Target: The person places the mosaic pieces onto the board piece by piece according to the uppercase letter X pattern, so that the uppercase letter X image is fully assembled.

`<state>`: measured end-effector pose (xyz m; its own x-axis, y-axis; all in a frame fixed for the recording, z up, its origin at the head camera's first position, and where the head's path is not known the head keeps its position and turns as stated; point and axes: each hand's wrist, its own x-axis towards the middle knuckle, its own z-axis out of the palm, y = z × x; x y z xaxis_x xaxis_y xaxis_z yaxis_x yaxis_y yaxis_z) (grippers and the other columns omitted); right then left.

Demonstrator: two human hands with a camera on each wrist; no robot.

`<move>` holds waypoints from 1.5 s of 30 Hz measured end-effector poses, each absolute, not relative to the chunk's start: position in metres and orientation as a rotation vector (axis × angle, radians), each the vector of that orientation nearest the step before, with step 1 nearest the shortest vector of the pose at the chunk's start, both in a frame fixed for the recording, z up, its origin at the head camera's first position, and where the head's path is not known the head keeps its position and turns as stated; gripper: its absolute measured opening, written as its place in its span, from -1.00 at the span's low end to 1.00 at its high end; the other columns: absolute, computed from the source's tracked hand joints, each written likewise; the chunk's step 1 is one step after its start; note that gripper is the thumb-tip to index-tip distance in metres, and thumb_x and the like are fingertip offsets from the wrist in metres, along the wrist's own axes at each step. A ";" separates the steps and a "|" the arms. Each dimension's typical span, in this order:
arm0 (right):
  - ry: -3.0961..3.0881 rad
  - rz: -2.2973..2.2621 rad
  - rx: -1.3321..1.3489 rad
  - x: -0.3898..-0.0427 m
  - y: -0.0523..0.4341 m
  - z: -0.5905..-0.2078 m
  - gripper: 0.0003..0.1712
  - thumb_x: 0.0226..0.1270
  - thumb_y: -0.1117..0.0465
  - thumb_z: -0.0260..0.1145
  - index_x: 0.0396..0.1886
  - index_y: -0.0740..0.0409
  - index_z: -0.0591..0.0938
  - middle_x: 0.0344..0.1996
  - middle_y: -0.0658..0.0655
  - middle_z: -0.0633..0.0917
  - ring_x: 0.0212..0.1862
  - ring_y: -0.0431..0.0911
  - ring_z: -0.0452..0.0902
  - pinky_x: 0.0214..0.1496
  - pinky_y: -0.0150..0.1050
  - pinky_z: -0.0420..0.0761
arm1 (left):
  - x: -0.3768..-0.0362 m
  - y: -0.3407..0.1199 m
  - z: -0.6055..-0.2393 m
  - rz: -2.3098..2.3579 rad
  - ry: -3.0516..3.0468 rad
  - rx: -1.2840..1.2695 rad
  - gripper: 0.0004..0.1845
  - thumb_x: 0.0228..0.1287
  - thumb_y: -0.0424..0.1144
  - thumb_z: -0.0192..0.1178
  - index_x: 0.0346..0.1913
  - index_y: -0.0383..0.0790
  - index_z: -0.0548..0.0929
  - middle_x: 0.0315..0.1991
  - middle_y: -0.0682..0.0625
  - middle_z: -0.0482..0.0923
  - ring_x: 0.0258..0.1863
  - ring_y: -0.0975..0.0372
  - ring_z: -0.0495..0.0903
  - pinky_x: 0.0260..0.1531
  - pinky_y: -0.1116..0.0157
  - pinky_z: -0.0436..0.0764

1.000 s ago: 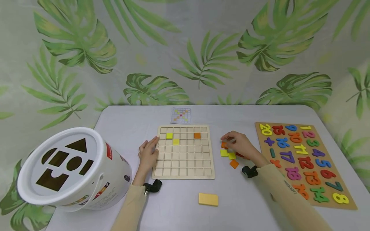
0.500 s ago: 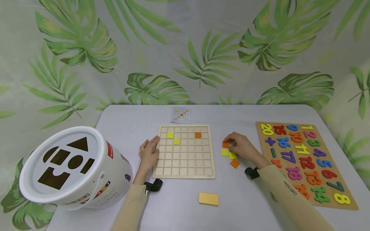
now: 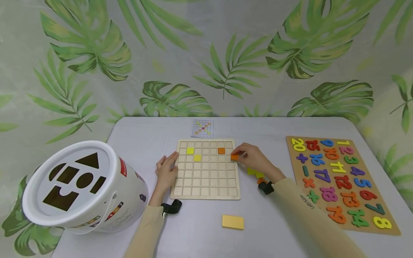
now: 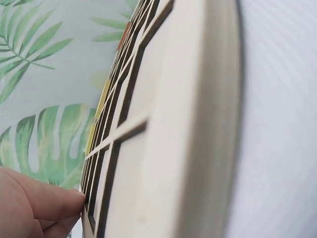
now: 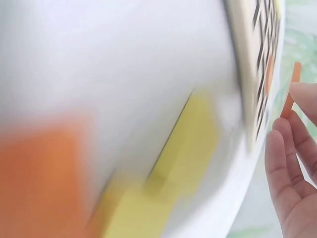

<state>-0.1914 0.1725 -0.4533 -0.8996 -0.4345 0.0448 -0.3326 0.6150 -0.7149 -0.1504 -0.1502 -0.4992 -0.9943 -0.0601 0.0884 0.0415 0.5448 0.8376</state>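
Observation:
A wooden grid board lies on the table with two yellow tiles and one orange tile in its squares. My right hand pinches another orange square tile between thumb and finger, over the board's right edge. In the right wrist view this held tile is seen edge-on. My left hand touches the board's left edge with its fingers stretched out. Partly hidden under my right wrist are loose yellow tiles and an orange tile. Behind the board lies a pattern card with coloured squares.
A white bucket with shaped holes in its lid stands at the left. To the right, a number board bears coloured numerals and signs. A yellow rectangular block lies in front of the grid board.
My right hand has picked up an orange tile from the loose ones and carried it left to the board's right edge. My left hand has stayed in place.

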 end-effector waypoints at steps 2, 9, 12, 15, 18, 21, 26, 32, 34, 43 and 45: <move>2.675 -1.164 -0.682 -0.194 0.159 -0.452 -0.72 0.15 0.52 0.22 -0.15 0.26 0.68 -0.17 0.11 0.63 -0.10 0.00 0.51 -0.06 -0.13 0.56 | -0.151 -0.150 -0.500 -1.449 -2.663 0.016 -0.49 0.24 -0.55 -0.01 0.29 -0.42 0.40 0.37 -0.18 0.27 0.39 -0.14 -0.14 0.22 -0.16 -0.30; 2.653 -1.099 -0.768 -0.204 0.122 -0.457 -0.80 0.22 0.44 0.26 -0.19 0.22 0.70 -0.22 0.06 0.62 -0.17 -0.07 0.50 -0.08 -0.20 0.54 | -0.151 -0.151 -0.501 -1.464 -2.662 0.014 -0.49 0.25 -0.55 -0.01 0.30 -0.42 0.40 0.38 -0.17 0.26 0.39 -0.12 -0.15 0.22 -0.15 -0.31; 2.653 -1.067 -0.777 -0.207 0.112 -0.459 -0.79 0.20 0.46 0.25 -0.21 0.21 0.71 -0.25 0.05 0.62 -0.22 -0.09 0.48 -0.13 -0.23 0.51 | -0.151 -0.151 -0.500 -1.462 -2.666 0.014 -0.49 0.25 -0.55 -0.01 0.30 -0.42 0.39 0.38 -0.17 0.26 0.39 -0.13 -0.15 0.22 -0.16 -0.31; 2.660 -1.029 -0.779 -0.208 0.105 -0.459 -0.75 0.16 0.51 0.22 -0.23 0.22 0.71 -0.27 0.06 0.61 -0.22 -0.09 0.48 -0.12 -0.23 0.51 | -0.151 -0.152 -0.500 -1.457 -2.670 0.015 -0.49 0.25 -0.55 -0.01 0.30 -0.42 0.39 0.38 -0.17 0.26 0.39 -0.13 -0.15 0.22 -0.15 -0.30; 2.684 -0.968 -0.804 -0.208 0.100 -0.459 -0.75 0.15 0.52 0.23 -0.24 0.22 0.71 -0.27 0.07 0.61 -0.21 -0.08 0.49 -0.11 -0.22 0.52 | -0.151 -0.152 -0.499 -1.452 -2.670 0.019 -0.49 0.25 -0.55 -0.01 0.30 -0.41 0.40 0.38 -0.17 0.26 0.39 -0.13 -0.14 0.22 -0.15 -0.30; 2.710 -0.917 -0.839 -0.209 0.097 -0.458 -0.76 0.15 0.51 0.24 -0.25 0.21 0.71 -0.26 0.07 0.60 -0.21 -0.07 0.49 -0.11 -0.22 0.52 | -0.151 -0.153 -0.498 -1.447 -2.666 0.020 -0.49 0.24 -0.55 -0.01 0.29 -0.41 0.40 0.37 -0.17 0.27 0.39 -0.14 -0.14 0.22 -0.15 -0.30; 2.687 -0.964 -0.794 -0.207 0.102 -0.455 -0.76 0.19 0.48 0.22 -0.20 0.22 0.71 -0.24 0.07 0.63 -0.20 -0.09 0.49 -0.09 -0.22 0.51 | -0.151 -0.152 -0.499 -1.450 -2.672 0.021 -0.49 0.25 -0.54 -0.01 0.30 -0.40 0.40 0.38 -0.16 0.26 0.40 -0.13 -0.14 0.23 -0.14 -0.29; 2.631 -1.199 -0.684 -0.198 0.137 -0.440 -0.77 0.24 0.45 0.25 -0.12 0.30 0.67 -0.16 0.17 0.67 -0.17 -0.02 0.52 -0.07 -0.14 0.55 | -0.151 -0.151 -0.499 -1.454 -2.676 0.024 -0.49 0.25 -0.53 -0.01 0.30 -0.40 0.39 0.38 -0.16 0.26 0.39 -0.12 -0.14 0.23 -0.14 -0.30; 2.641 -1.229 -0.668 -0.194 0.155 -0.436 -0.76 0.24 0.45 0.24 -0.10 0.33 0.66 -0.14 0.20 0.67 -0.18 -0.01 0.52 -0.08 -0.12 0.57 | -0.151 -0.151 -0.499 -1.454 -2.676 0.025 -0.49 0.25 -0.53 -0.01 0.30 -0.40 0.39 0.38 -0.16 0.26 0.39 -0.12 -0.14 0.23 -0.14 -0.30; 2.734 -1.123 -0.476 -0.167 0.233 -0.438 -0.77 0.26 0.41 0.27 -0.08 0.32 0.63 -0.16 0.22 0.66 -0.17 0.02 0.52 -0.05 -0.01 0.57 | -0.151 -0.150 -0.499 -1.433 -2.672 0.020 -0.49 0.25 -0.55 -0.01 0.30 -0.41 0.40 0.37 -0.17 0.26 0.39 -0.13 -0.13 0.22 -0.15 -0.28; 2.735 -1.100 -0.443 -0.160 0.246 -0.441 -0.77 0.25 0.42 0.27 -0.09 0.32 0.63 -0.17 0.21 0.66 -0.16 0.02 0.52 -0.05 0.00 0.57 | -0.150 -0.150 -0.499 -1.428 -2.672 0.021 -0.49 0.24 -0.55 -0.01 0.29 -0.42 0.40 0.37 -0.18 0.27 0.39 -0.13 -0.13 0.22 -0.15 -0.28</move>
